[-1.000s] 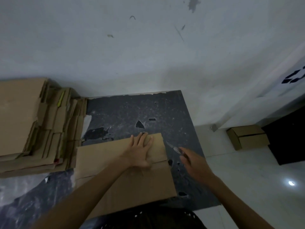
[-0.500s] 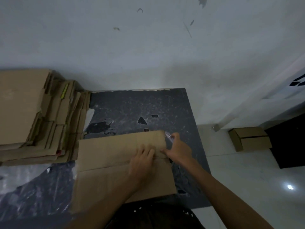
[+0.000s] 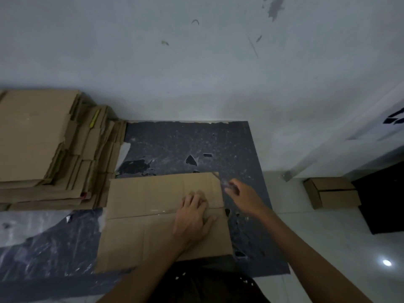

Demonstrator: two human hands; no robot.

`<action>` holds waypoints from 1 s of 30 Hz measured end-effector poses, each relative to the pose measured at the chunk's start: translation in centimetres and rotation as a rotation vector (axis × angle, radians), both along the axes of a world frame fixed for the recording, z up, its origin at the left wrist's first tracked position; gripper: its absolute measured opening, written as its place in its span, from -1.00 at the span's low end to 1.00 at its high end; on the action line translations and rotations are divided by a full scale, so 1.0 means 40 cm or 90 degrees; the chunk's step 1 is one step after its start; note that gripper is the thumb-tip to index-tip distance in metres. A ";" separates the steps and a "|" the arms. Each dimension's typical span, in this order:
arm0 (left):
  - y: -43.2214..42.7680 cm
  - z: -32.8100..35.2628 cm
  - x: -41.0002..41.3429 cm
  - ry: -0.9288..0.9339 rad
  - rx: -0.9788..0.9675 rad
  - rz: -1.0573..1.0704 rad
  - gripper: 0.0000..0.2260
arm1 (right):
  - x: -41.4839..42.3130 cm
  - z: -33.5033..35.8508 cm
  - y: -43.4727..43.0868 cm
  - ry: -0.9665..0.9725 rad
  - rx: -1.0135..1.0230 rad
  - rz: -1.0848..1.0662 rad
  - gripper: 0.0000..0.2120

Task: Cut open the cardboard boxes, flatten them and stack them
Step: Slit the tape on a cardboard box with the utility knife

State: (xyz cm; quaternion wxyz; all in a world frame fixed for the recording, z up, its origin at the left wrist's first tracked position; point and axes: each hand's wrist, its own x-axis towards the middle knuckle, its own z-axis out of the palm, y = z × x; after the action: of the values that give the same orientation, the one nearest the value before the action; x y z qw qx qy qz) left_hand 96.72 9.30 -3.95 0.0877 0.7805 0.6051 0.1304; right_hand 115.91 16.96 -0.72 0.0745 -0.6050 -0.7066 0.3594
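Observation:
A brown cardboard box (image 3: 153, 215) lies on the dark floor mat (image 3: 185, 143) in front of me, with a taped seam running across its top. My left hand (image 3: 193, 217) presses flat on the box near the seam's right end. My right hand (image 3: 242, 197) is just off the box's right edge and grips a small cutter (image 3: 223, 182) whose tip is near the box's far right corner. A tall stack of flattened cardboard (image 3: 43, 149) sits at the left against the wall.
A white wall (image 3: 196, 73) rises behind the mat. A small closed cardboard box (image 3: 332, 192) stands on the pale tiled floor at the right, beside a black object (image 3: 382, 197). Clear plastic sheeting (image 3: 32, 226) lies at the lower left.
My left hand slid from the box's far edge back toward me onto the seam. My right hand with the cutter came in to the seam's right end, then moved out past the box's right edge.

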 end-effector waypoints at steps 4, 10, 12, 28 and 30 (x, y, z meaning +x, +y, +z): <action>-0.006 -0.012 -0.002 -0.010 0.026 0.006 -0.56 | 0.090 0.047 0.025 -0.196 -0.023 0.226 -0.81; -0.010 -0.037 0.000 -0.064 0.075 -0.005 -0.57 | 0.075 0.041 0.070 -0.315 0.096 0.357 -0.54; -0.008 -0.041 0.002 -0.068 0.085 -0.006 -0.57 | 0.066 0.022 0.081 -0.311 0.133 0.390 -0.38; -0.001 -0.050 0.006 -0.114 0.062 -0.001 -0.72 | 0.091 -0.009 0.043 -0.259 0.293 0.420 -0.16; -0.003 -0.045 0.008 -0.128 0.051 -0.003 -0.71 | 0.101 -0.015 0.031 -0.242 0.266 0.409 -0.04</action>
State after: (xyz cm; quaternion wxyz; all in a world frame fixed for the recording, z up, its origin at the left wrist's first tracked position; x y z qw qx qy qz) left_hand 97.06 9.19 -5.74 0.1168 0.7677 0.5859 0.2320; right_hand 119.93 18.21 -1.31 -0.0521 -0.3816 -0.9179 0.0957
